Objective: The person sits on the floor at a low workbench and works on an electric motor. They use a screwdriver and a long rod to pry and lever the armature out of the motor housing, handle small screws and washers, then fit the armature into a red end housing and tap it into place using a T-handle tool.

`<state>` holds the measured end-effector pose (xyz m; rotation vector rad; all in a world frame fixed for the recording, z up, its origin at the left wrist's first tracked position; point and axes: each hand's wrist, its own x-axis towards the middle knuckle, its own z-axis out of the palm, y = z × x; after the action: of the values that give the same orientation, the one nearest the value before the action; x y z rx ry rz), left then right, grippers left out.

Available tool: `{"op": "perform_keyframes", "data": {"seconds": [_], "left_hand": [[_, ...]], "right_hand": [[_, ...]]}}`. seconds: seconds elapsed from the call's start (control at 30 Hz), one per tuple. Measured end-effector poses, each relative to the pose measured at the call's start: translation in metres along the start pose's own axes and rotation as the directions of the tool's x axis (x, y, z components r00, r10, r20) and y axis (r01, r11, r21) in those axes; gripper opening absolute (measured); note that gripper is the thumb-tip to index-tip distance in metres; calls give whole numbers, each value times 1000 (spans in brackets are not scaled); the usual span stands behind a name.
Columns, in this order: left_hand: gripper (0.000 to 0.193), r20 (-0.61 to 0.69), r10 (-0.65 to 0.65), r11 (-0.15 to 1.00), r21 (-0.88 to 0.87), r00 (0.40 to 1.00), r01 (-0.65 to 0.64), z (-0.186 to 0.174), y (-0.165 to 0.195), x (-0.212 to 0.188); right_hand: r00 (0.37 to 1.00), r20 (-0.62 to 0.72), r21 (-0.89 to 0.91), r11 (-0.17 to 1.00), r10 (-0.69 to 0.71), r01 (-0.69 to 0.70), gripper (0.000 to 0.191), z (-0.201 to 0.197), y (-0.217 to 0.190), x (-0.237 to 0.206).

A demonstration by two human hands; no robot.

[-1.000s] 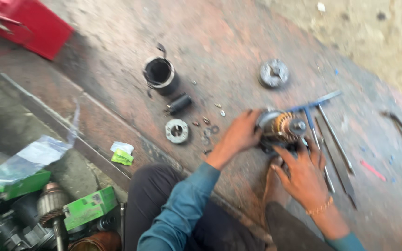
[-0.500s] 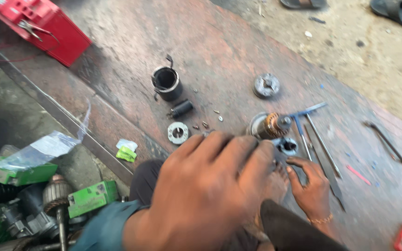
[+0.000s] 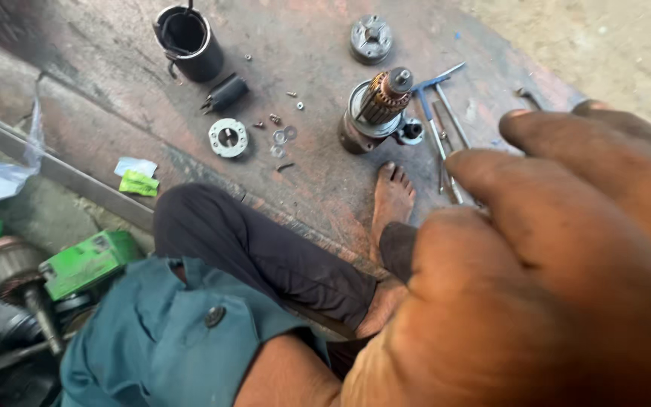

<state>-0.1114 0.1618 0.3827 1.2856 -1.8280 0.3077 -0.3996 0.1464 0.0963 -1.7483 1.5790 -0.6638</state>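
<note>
while a second ago both hands gripped the motor core (image 3: 377,113), it now stands alone beside the foot (image 3: 392,197); one hand (image 3: 536,286) looms open, empty; which hand, unclear.

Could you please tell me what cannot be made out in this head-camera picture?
- Blurred brown hand, head view: too close to the lens; which hand it is and what it holds cannot be told.
- Long thin metal tools: lower ends hidden behind that hand.
- Copper-wound motor armature in its grey housing: its base is too dark to read.
- Small loose screws and washers: too small to sort.
- Second hand: not seen.
</note>
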Motion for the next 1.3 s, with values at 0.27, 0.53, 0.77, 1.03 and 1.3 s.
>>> {"op": "perform_keyframes", "data": {"seconds": [0.27, 0.53, 0.77, 1.03, 1.3], "left_hand": [[10, 27, 29, 987, -157, 999, -24, 24, -10, -10], [11, 658, -329, 933, 336, 677, 127, 60, -165, -93], [47, 747, -567, 823, 494, 349, 280, 163, -261, -186], [55, 801, -507, 789, 281, 319, 547, 213, -283, -215], [133, 756, -253, 673, -310, 604, 671, 238, -253, -187]], "right_hand": [[988, 18, -52, 987, 153, -152, 20, -16, 30, 10], [948, -16, -477, 830, 319, -288, 22, -100, 138, 75], [859, -272, -511, 691, 434, -511, 84, -86, 206, 29], [808, -465, -476, 668, 361, -572, 76, -60, 219, 43], [727, -440, 22, 816, 527, -578, 62, -63, 208, 95]]}}
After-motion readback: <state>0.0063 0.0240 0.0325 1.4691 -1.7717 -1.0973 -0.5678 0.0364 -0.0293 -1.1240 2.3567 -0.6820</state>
